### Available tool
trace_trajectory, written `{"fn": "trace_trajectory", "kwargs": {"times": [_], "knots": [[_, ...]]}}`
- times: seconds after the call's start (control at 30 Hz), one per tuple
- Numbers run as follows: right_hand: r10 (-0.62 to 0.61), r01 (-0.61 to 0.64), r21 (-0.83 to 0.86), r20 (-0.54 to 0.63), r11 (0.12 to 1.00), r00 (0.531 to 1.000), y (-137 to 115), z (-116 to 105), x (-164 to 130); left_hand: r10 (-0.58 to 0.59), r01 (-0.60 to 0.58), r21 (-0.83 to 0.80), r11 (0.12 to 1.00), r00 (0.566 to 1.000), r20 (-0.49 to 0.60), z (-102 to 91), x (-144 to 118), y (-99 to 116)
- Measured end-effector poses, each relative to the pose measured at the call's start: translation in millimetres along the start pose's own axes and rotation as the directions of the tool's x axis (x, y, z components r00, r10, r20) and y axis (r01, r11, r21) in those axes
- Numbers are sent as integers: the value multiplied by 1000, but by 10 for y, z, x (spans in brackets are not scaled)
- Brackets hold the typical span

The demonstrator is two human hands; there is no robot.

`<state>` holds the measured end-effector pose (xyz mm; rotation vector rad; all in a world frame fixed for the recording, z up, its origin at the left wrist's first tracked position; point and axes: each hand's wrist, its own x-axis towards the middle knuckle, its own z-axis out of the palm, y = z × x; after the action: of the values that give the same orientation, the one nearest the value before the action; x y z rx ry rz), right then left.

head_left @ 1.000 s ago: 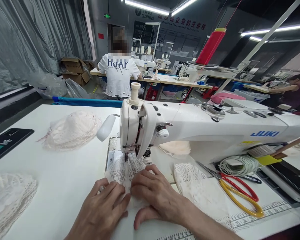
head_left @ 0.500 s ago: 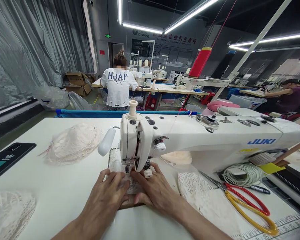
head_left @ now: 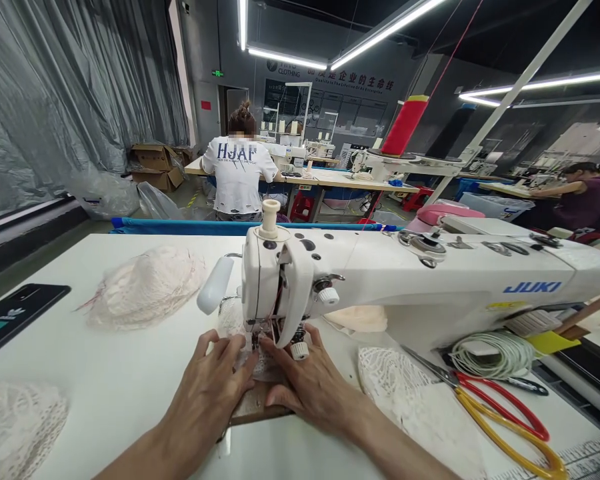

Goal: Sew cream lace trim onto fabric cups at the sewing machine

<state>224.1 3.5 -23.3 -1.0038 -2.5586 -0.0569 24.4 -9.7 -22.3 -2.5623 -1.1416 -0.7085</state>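
1. Pressing down side by side, the left hand [head_left: 211, 387] and the right hand [head_left: 313, 383] pin a small lace piece [head_left: 260, 363] flat on the table [head_left: 130, 373], right under the needle end of the white sewing machine [head_left: 380, 280].
2. Fingers of both hands are spread and laid flat on the lace rather than curled around it; the fingertips meet close to the presser foot, at about 12 o'clock from the wrists.
3. Judging by its open mesh, the lace looks very light, limp and easy to snag or stretch. It would be best held by flat pressure on either side of the seam line, not pinched.
4. A brown strip, perhaps backing, shows beneath the lace at 6 o'clock from the needle; I cannot tell what it is.
5. More lace lies around: a heap [head_left: 145, 287] at 10 o'clock and a loose sheet [head_left: 405, 387] at 3 o'clock.
6. Red-and-yellow scissors [head_left: 505, 413] rest farther out at 3 o'clock, beside a coil of white cord [head_left: 495, 353].
7. A dark phone [head_left: 15, 317] sits at 9 o'clock.
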Motion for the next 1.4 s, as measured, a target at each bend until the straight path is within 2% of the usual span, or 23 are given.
{"fn": "trace_trajectory", "kwargs": {"times": [0.2, 0.3, 0.4, 0.5, 0.73, 0.87, 1.07, 1.27, 1.4], "knots": [[-20, 20, -9, 6, 1000, 1000, 1, -8, -4, -23, 23, 3, 1000, 998, 61, 1, -42, 41], [-58, 58, 26, -2, 998, 998, -31, 0, -32, -13, 18, -51, 999, 996, 83, -20, -66, 65], [-96, 101, 76, -72, 992, 993, -70, 7, -63, 54, -53, -62, 997, 999, 5, -24, -96, 86], [-111, 119, 76, -107, 990, 988, -88, 2, -77, 112, -112, 2, 994, 991, -74, 0, -134, 98], [-123, 131, 77, -99, 988, 987, -74, -12, -74, 91, -93, -14, 996, 990, -108, 38, -159, 105], [-109, 116, 68, -102, 991, 989, -88, -7, -85, 93, -92, 15, 996, 990, -108, 39, -153, 103], [-51, 63, 74, -147, 995, 988, -104, 20, -84, 81, -79, 63, 995, 996, -38, 128, -215, 47], [-8, 20, 63, -179, 998, 984, -85, 60, -72, 73, -63, 68, 996, 987, -143, 165, -164, -49], [2, 11, 65, -202, 998, 979, -87, 69, -62, 65, -62, 45, 997, 997, -51, 52, -17, -99]]}}
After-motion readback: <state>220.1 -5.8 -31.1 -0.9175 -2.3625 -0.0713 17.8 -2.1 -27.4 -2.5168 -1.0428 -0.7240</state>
